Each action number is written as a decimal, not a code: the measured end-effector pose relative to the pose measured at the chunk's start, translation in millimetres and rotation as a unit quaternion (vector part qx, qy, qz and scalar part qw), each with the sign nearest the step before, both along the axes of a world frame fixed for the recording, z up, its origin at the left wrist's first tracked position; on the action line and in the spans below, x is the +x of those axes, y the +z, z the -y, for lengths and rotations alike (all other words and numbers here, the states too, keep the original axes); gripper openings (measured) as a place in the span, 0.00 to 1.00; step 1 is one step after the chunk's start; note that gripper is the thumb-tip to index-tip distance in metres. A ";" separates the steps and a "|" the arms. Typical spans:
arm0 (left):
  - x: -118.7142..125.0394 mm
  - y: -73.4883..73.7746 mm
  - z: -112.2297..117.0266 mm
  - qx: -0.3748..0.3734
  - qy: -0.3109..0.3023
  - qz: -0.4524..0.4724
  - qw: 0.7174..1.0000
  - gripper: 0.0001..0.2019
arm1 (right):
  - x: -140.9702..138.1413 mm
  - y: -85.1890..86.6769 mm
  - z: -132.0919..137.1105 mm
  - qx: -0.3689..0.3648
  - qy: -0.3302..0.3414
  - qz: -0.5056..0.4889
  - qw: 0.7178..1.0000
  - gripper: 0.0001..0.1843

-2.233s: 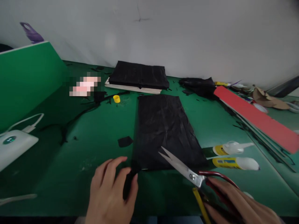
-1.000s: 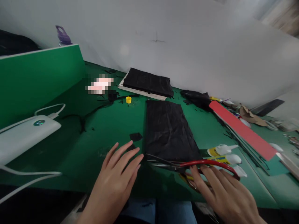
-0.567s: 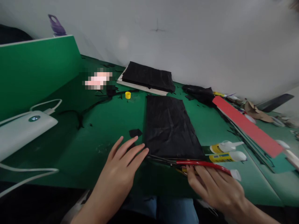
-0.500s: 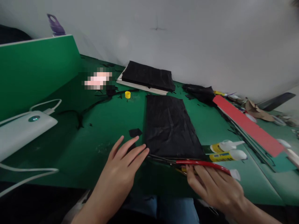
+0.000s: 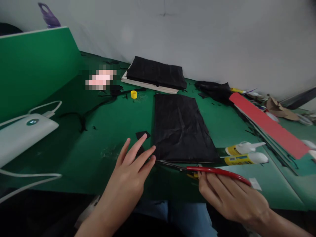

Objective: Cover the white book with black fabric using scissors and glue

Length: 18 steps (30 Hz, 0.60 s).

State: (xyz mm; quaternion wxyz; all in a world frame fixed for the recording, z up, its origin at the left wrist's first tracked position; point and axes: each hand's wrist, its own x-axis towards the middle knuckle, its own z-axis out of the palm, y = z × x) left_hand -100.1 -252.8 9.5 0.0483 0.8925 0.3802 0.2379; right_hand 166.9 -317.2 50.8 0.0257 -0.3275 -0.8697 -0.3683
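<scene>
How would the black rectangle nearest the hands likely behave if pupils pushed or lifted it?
The black rectangle probably stays fairly flat when lifted, since its straight edges hint at a stiff backing. Its wrinkled face suggests a thin covering that may crease. Lying low and flat on the green table, it would likely slide rather than roll or tip.

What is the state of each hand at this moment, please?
Left hand: open, at the near left corner of the black sheet; touching or not cannot be told.
Right hand: closed, holding the red-handled scissors.
</scene>
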 end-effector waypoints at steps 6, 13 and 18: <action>2.7 -1.6 2.3 -0.013 -0.021 0.031 0.999 0.20 | -3.8 6.5 -6.8 0.010 0.019 0.007 1.000 0.06; 7.0 -0.7 8.5 -0.010 -0.015 0.002 1.000 0.21 | -8.1 12.7 -13.8 0.020 0.027 0.002 0.999 0.07; -3.9 2.2 4.7 -0.005 0.000 -0.004 1.000 0.23 | -7.8 14.2 -7.0 0.026 0.025 0.000 0.999 0.08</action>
